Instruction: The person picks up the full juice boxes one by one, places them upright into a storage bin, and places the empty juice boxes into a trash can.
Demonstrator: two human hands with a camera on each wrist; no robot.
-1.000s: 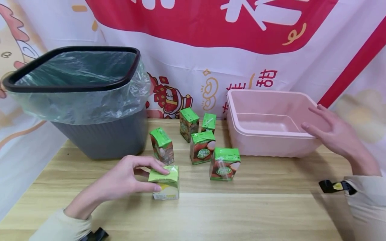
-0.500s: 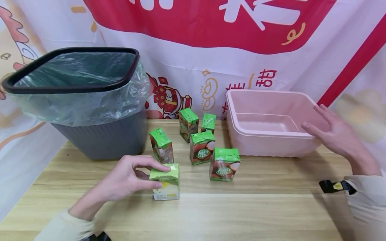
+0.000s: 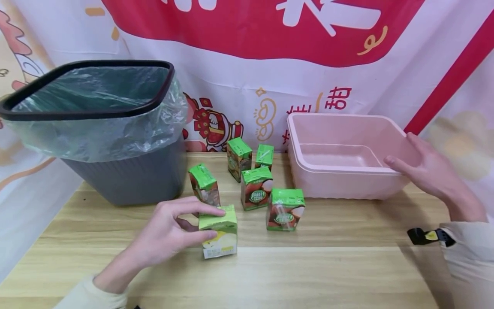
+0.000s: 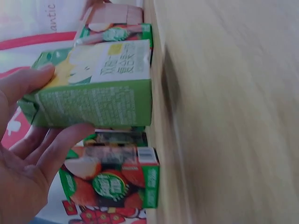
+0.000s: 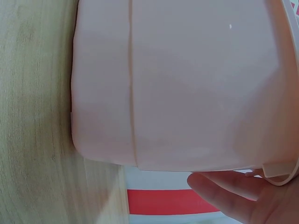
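A yellow-green juice box (image 3: 220, 234) is pinched in my left hand (image 3: 166, 229), thumb on its front and fingers over its top. In the left wrist view, the juice box (image 4: 100, 88) has its bottom slightly off the table, with a shadow beneath. Several green-topped red juice boxes stand upright behind it, among them a juice box (image 3: 205, 184) close to my fingers and a juice box (image 3: 285, 210) to the right. My right hand (image 3: 436, 171) rests at the right end of a pink tub (image 3: 347, 184); in the right wrist view, extended fingers (image 5: 224, 193) lie against its outer side.
At the left stands a grey waste bin (image 3: 127, 180) with a black rim and a clear plastic liner. A printed red and white cloth (image 3: 239, 77) hangs along the back edge of the wooden table (image 3: 293, 279). The pink tub shows a bare floor.
My left hand has shifted the yellow-green juice box a little to the right; it now tilts slightly and is lifted. My right hand keeps its place at the tub. The head view has turned slightly.
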